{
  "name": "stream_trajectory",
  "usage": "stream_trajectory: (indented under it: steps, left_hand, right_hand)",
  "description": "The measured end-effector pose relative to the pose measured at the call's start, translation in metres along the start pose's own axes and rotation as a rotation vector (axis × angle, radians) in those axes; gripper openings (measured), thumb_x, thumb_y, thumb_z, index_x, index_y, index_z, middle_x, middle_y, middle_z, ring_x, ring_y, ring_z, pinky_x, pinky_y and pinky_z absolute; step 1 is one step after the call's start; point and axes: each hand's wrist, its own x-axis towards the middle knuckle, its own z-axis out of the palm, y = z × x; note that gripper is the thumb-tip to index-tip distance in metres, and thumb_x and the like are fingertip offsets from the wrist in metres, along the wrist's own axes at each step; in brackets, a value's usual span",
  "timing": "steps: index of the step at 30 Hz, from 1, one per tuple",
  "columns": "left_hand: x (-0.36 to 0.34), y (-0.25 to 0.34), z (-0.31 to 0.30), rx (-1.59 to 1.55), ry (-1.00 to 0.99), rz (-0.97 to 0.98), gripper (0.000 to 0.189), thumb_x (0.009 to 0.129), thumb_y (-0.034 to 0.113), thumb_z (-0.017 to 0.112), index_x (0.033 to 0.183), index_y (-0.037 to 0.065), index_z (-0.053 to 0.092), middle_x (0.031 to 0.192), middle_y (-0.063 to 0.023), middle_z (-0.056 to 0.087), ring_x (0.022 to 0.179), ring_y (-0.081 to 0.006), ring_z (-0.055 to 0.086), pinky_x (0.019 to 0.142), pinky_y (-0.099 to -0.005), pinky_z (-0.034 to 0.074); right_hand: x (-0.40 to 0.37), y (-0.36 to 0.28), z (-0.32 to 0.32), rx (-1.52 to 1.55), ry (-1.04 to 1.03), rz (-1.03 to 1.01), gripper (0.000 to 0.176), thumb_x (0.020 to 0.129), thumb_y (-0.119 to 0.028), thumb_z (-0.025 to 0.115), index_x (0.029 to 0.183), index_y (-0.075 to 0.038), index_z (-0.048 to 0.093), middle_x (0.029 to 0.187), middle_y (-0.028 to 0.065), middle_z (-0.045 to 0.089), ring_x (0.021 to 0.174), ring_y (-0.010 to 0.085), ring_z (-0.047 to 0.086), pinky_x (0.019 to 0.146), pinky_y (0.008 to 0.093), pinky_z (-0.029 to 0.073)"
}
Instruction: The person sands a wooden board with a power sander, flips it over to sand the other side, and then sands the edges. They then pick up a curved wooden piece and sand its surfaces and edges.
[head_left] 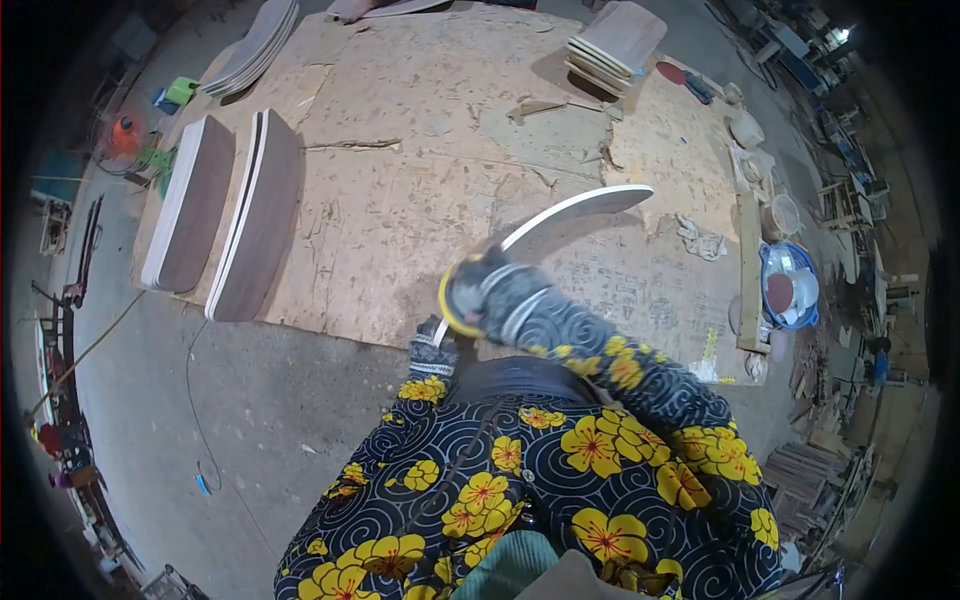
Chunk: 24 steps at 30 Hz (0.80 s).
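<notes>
A curved wooden board with a pale edge stands on its side at the table's near edge, its far end reaching to the right. My left hand, in a grey patterned glove, is closed around its near end. My right hand, gloved too and slightly blurred, grips a round yellow-edged sanding pad against the board's near part. The hand and pad hide the middle of the board, and the pad's working face is turned away from me.
Curved boards lie at the left, with more stacks at the back. A crumpled rag lies at the right, near a blue basket holding a reddish disc. An orange fan stands beyond the left edge.
</notes>
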Motion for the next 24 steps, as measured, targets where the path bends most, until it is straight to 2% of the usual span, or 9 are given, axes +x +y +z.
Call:
stream_trajectory:
  steps: [1, 3, 4, 6, 10, 14, 17, 19, 24]
  left_hand:
    - [-0.002, -0.025, 0.025, -0.121, 0.025, 0.074, 0.033, 0.079, 0.022, 0.06, 0.107, 0.006, 0.059, 0.095, -0.0222, 0.062, 0.087, -0.0418, 0.06, 0.074, -0.0496, 0.05]
    - [-0.008, -0.03, 0.029, -0.132, 0.008, 0.054, 0.032, 0.079, 0.023, 0.06, 0.106, 0.006, 0.059, 0.094, -0.022, 0.062, 0.087, -0.0416, 0.06, 0.074, -0.0495, 0.05]
    - [-0.008, -0.026, 0.024, -0.106, -0.013, 0.006, 0.032, 0.079, 0.023, 0.06, 0.106, 0.006, 0.059, 0.094, -0.022, 0.062, 0.087, -0.0416, 0.06, 0.074, -0.0494, 0.05]
    - [-0.009, -0.019, 0.014, -0.083, -0.036, -0.044, 0.032, 0.08, 0.024, 0.061, 0.105, 0.006, 0.059, 0.094, -0.0219, 0.062, 0.086, -0.0414, 0.06, 0.073, -0.0492, 0.05]
    - [-0.006, -0.02, 0.014, -0.076, -0.054, -0.075, 0.031, 0.08, 0.025, 0.061, 0.104, 0.006, 0.059, 0.093, -0.0217, 0.062, 0.086, -0.0411, 0.06, 0.072, -0.0489, 0.049]
    - [-0.006, -0.027, 0.022, -0.083, -0.073, -0.088, 0.03, 0.081, 0.026, 0.061, 0.103, 0.005, 0.059, 0.092, -0.0214, 0.062, 0.085, -0.0408, 0.06, 0.072, -0.0486, 0.049]
    - [-0.009, -0.032, 0.023, -0.074, -0.099, -0.102, 0.03, 0.082, 0.027, 0.062, 0.102, 0.005, 0.059, 0.091, -0.0213, 0.062, 0.085, -0.0406, 0.06, 0.071, -0.0484, 0.049]
    - [-0.007, -0.028, 0.018, -0.059, -0.108, -0.102, 0.03, 0.082, 0.028, 0.062, 0.102, 0.005, 0.059, 0.091, -0.0212, 0.062, 0.085, -0.0404, 0.06, 0.071, -0.0482, 0.048]
    - [0.008, -0.022, 0.012, -0.126, -0.084, -0.079, 0.031, 0.086, 0.028, 0.059, 0.109, 0.007, 0.062, 0.093, -0.0206, 0.062, 0.082, -0.0409, 0.06, 0.072, -0.0504, 0.05]
  right_hand:
    - [0.005, -0.009, 0.008, 0.025, -0.098, 0.038, 0.035, 0.08, -0.025, 0.067, 0.109, -0.008, 0.059, 0.107, 0.0119, 0.063, 0.095, 0.0298, 0.063, 0.082, 0.0378, 0.054]
    - [0.007, -0.034, -0.018, -0.182, -0.056, -0.115, 0.051, 0.079, -0.027, 0.066, 0.126, -0.011, 0.052, 0.114, 0.0135, 0.061, 0.107, 0.0301, 0.06, 0.09, 0.0402, 0.052]
    - [0.008, -0.043, -0.045, -0.196, -0.065, 0.046, 0.017, 0.084, -0.019, 0.062, 0.098, -0.01, 0.064, 0.094, 0.0122, 0.065, 0.091, 0.0268, 0.065, 0.078, 0.0372, 0.056]
    - [0.027, -0.004, -0.035, -0.486, -0.313, 0.105, 0.037, 0.081, -0.025, 0.062, 0.115, -0.009, 0.057, 0.106, 0.011, 0.064, 0.1, 0.0297, 0.063, 0.083, 0.0384, 0.054]
    - [0.024, 0.137, -0.064, -0.307, -0.116, 0.777, 0.075, 0.07, -0.052, 0.071, 0.132, -0.015, 0.046, 0.126, 0.0207, 0.053, 0.117, 0.0349, 0.056, 0.093, 0.0417, 0.051]
    - [-0.013, 0.206, -0.118, -0.034, 0.258, 1.11, 0.059, 0.071, -0.038, 0.077, 0.119, -0.016, 0.052, 0.112, 0.0174, 0.063, 0.102, 0.03, 0.064, 0.086, 0.0403, 0.052]
    - [-0.006, 0.197, -0.119, -0.069, 0.061, 1.025, 0.047, 0.081, -0.039, 0.066, 0.12, -0.016, 0.055, 0.123, 0.0182, 0.058, 0.11, 0.0304, 0.061, 0.092, 0.0434, 0.049]
    - [0.013, 0.203, -0.081, -0.204, -0.114, 0.715, 0.04, 0.089, -0.037, 0.056, 0.119, -0.011, 0.059, 0.126, 0.0144, 0.055, 0.117, 0.0287, 0.055, 0.094, 0.0447, 0.048]
    - [0.066, 0.029, -0.005, -0.35, -0.173, 0.133, 0.025, 0.091, -0.029, 0.056, 0.101, -0.007, 0.059, 0.1, 0.0151, 0.059, 0.087, 0.0316, 0.059, 0.073, 0.0471, 0.049]
